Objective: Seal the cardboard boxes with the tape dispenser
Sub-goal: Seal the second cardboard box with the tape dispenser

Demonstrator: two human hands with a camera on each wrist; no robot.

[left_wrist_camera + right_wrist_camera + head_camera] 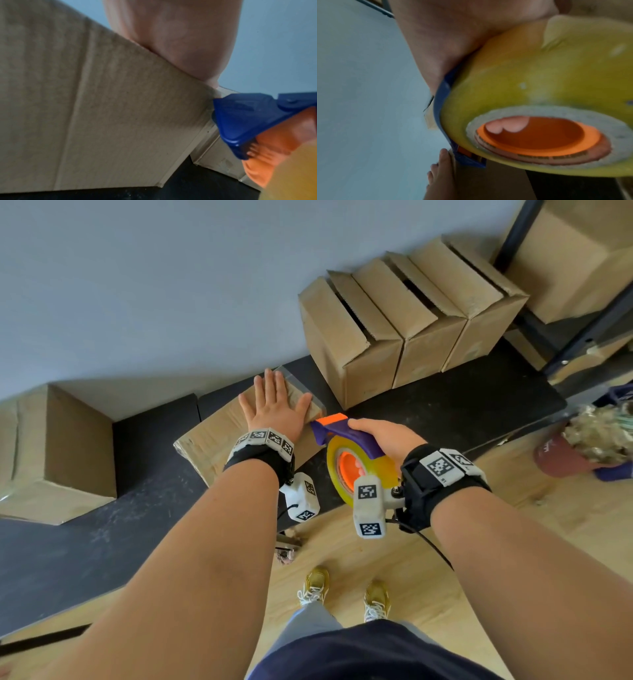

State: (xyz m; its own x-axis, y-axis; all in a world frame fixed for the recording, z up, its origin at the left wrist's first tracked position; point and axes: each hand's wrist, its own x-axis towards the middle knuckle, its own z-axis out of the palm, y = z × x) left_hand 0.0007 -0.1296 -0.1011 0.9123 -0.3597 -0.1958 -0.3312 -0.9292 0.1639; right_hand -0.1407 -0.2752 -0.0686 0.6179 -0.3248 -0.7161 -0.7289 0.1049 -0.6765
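Observation:
A brown cardboard box (pixel 219 429) lies on the black bench, seen from below in the left wrist view as the cardboard box (pixel 102 121). My left hand (pixel 274 402) rests flat on its top with fingers spread. My right hand (pixel 383 436) grips the blue-and-orange tape dispenser (pixel 346 440) with its yellowish tape roll (pixel 356 470). The dispenser's nose sits at the box's right edge, next to my left thumb. In the right wrist view the tape roll (pixel 539 94) fills the frame, fingertips (pixel 510 125) show through its orange core, and my left hand (pixel 441 175) lies on the box.
Three upright cardboard boxes (pixel 404 316) with open flaps stand on the bench at the back right. Another box (pixel 58 453) sits at the far left. A dark metal shelf frame (pixel 582 337) holds a box at the right. The wall is grey. My shoes (pixel 342 594) stand on the wooden floor.

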